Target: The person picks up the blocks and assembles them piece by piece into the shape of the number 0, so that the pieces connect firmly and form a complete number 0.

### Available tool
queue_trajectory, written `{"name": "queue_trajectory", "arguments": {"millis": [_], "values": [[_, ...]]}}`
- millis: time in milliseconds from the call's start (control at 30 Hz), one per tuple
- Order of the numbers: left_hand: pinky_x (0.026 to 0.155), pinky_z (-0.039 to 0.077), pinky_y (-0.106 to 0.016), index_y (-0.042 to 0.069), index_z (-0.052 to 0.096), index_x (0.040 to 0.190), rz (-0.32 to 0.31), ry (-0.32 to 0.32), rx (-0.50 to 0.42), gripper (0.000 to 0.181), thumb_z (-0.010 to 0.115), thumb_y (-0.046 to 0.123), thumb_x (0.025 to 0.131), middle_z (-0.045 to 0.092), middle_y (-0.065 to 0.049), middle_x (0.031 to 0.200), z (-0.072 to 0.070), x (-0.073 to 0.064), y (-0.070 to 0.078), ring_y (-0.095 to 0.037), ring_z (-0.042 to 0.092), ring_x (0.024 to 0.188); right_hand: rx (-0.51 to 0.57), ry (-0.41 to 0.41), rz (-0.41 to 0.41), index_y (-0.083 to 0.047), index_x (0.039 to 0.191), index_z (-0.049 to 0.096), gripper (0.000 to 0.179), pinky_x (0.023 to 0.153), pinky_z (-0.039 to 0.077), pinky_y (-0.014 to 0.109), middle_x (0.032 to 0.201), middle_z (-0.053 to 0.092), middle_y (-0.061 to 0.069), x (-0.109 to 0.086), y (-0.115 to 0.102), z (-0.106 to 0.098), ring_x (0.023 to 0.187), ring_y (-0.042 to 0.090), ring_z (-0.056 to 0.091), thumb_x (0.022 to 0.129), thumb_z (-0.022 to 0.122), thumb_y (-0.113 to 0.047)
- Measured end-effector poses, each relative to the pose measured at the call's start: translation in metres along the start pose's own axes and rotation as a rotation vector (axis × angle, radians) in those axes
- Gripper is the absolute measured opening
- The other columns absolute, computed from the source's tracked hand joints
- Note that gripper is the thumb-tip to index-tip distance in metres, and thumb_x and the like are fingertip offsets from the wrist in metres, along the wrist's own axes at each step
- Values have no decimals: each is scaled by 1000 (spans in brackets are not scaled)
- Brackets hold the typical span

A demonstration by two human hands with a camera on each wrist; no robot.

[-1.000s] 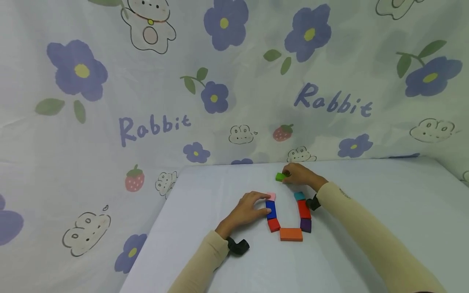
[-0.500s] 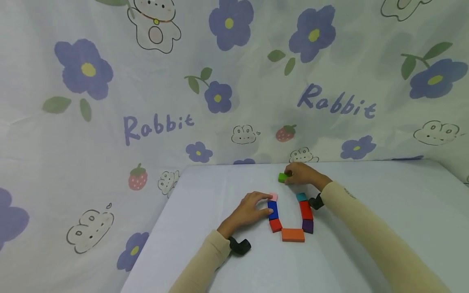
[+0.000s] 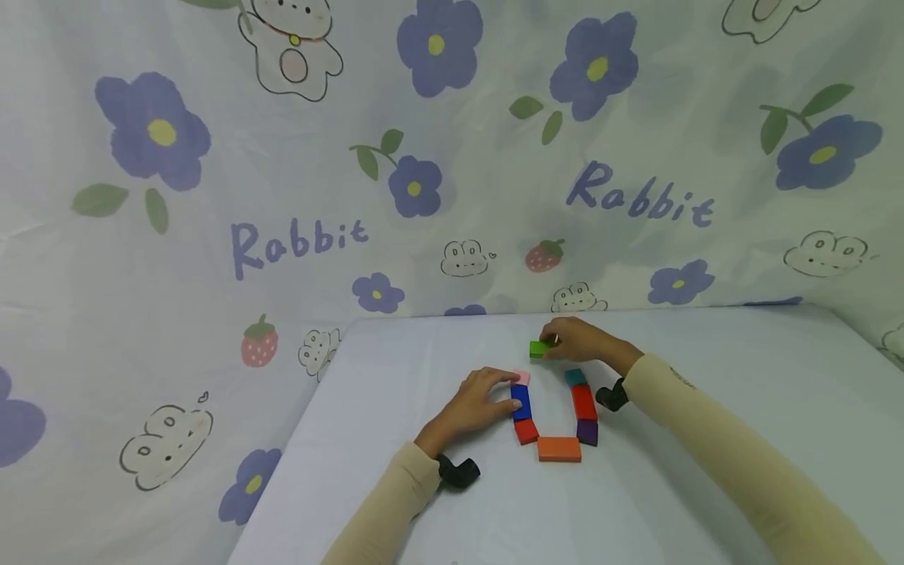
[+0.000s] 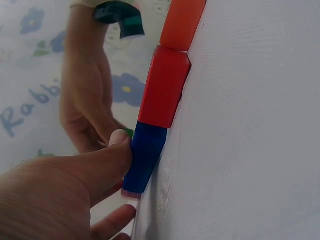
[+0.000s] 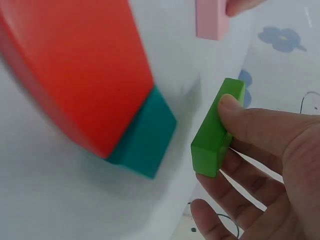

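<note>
In the head view my right hand (image 3: 575,340) holds a green block (image 3: 538,350) near the far side of the white table. The right wrist view shows the thumb on one face of the green block (image 5: 218,131) and fingers behind it. My left hand (image 3: 476,402) rests beside the left row of blocks. Its thumb touches the blue block (image 3: 521,403) and its index finger reaches the pink block (image 3: 521,377). A red block (image 3: 526,431) continues that row towards an orange block (image 3: 559,450). On the right stand a teal block (image 3: 575,377), a longer red block (image 3: 584,402) and a purple block (image 3: 588,432).
The blocks form a U shape on the white tabletop (image 3: 395,369), its opening towards the back. A printed curtain (image 3: 297,173) with flowers and rabbits hangs behind the table. Black wrist devices (image 3: 459,474) sit at both wrists.
My right hand has brought the green block slightly nearer the open end of the U. The left hand stays at the blue and pink blocks. The head view has shifted slightly.
</note>
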State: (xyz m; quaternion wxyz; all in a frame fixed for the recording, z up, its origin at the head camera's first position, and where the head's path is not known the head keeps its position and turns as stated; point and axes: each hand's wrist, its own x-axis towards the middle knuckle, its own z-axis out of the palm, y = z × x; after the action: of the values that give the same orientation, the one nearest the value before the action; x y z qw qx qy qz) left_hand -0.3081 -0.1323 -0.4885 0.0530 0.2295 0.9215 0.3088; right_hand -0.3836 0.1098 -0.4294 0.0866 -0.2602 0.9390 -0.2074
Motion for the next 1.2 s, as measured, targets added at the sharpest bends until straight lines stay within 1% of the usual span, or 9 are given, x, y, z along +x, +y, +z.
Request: {"name": "queue_trajectory", "arguments": {"millis": [167, 333, 467, 567, 867, 1200], "values": [[103, 34, -50, 40, 49, 129, -13, 0, 1, 51, 57, 59, 83, 48, 9, 135, 0, 1, 0, -21, 37, 129, 10, -22, 9, -12, 109, 66, 30, 89, 50, 37, 105, 64, 3, -3, 3, 6, 93, 16, 58, 81, 72, -20], [103, 35, -49, 39, 47, 131, -6, -10, -6, 52, 57, 58, 84, 48, 9, 135, 0, 1, 1, -20, 37, 129, 23, -41, 0, -14, 107, 66, 29, 88, 51, 36, 104, 64, 1, -6, 7, 15, 92, 15, 57, 80, 73, -22], [102, 36, -48, 37, 47, 132, 0, -8, -6, 52, 57, 56, 84, 48, 8, 135, -1, 0, 2, -20, 37, 129, 28, -36, -23, -14, 106, 66, 28, 88, 51, 36, 104, 64, 1, -8, 7, 18, 91, 14, 57, 80, 73, -22], [103, 36, -48, 37, 48, 132, -3, -9, -5, 52, 58, 55, 84, 48, 7, 136, -1, 0, 2, -20, 37, 129, 25, -32, -27, -15, 107, 66, 29, 88, 50, 35, 104, 64, 0, -7, 8, 19, 91, 13, 56, 80, 73, -23], [103, 35, -49, 37, 47, 132, 8, -7, 6, 52, 57, 55, 84, 48, 7, 135, -2, 1, 2, -20, 37, 130, 16, -39, -38, -16, 108, 67, 31, 88, 51, 35, 104, 64, -1, -7, 6, 20, 94, 14, 58, 79, 74, -25], [103, 35, -48, 38, 48, 131, -2, -9, -8, 51, 58, 54, 84, 48, 6, 136, -1, 1, 3, -20, 37, 129, 30, -50, -20, -16, 107, 67, 31, 88, 51, 35, 103, 63, -1, -9, 3, 20, 94, 14, 58, 78, 74, -24]]}}
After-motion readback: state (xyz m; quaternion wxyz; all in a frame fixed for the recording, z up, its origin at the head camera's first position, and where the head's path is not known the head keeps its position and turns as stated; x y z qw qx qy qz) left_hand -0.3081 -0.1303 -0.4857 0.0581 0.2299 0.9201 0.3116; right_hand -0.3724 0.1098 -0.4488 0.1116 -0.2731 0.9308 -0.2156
